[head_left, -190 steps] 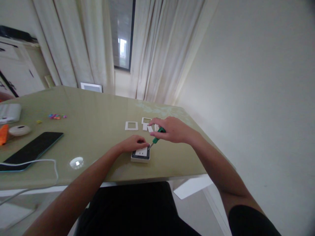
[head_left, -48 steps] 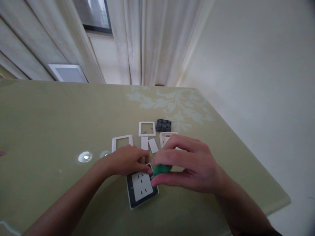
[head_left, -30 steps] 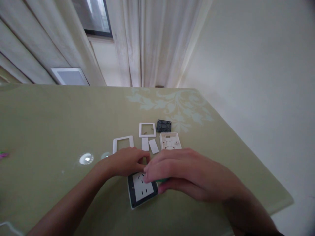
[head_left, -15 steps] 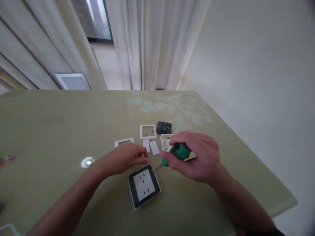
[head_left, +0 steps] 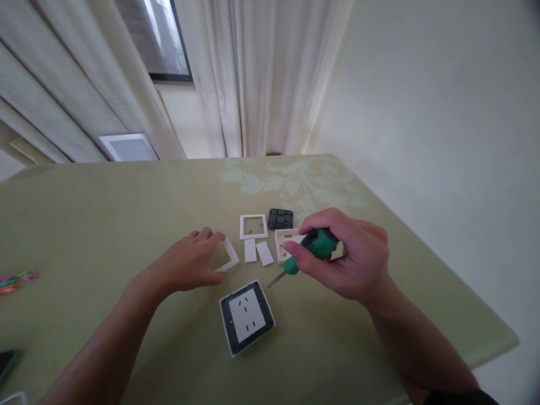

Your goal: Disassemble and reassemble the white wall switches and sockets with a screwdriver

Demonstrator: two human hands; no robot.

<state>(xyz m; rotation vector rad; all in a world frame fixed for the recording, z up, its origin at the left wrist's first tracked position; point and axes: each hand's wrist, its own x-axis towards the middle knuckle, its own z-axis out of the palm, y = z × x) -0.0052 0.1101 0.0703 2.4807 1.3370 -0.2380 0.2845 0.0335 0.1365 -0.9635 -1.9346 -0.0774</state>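
My left hand (head_left: 189,261) grips a white square cover frame (head_left: 230,257) between thumb and fingers, and hides its left side. My right hand (head_left: 350,261) is closed round a green and black screwdriver (head_left: 318,243), its shaft pointing down and left. The screwdriver's tip is just off the upper right corner of a wall socket (head_left: 247,316), apart from it. That socket lies tilted on the table, with a white slotted face, a dark surround and a pale box under it.
Beyond the hands lie another white frame (head_left: 242,228) with small screws inside it, a dark plate (head_left: 280,219), two white rectangular pieces (head_left: 250,251) and a white back box (head_left: 279,246) partly behind my right hand. Small coloured items (head_left: 12,283) lie at the far left. A wall (head_left: 442,140) borders the table's right.
My left hand has moved off the socket to the left and taken hold of the white frame, which has shifted and turned. The screwdriver has moved slightly right, its tip away from the socket.
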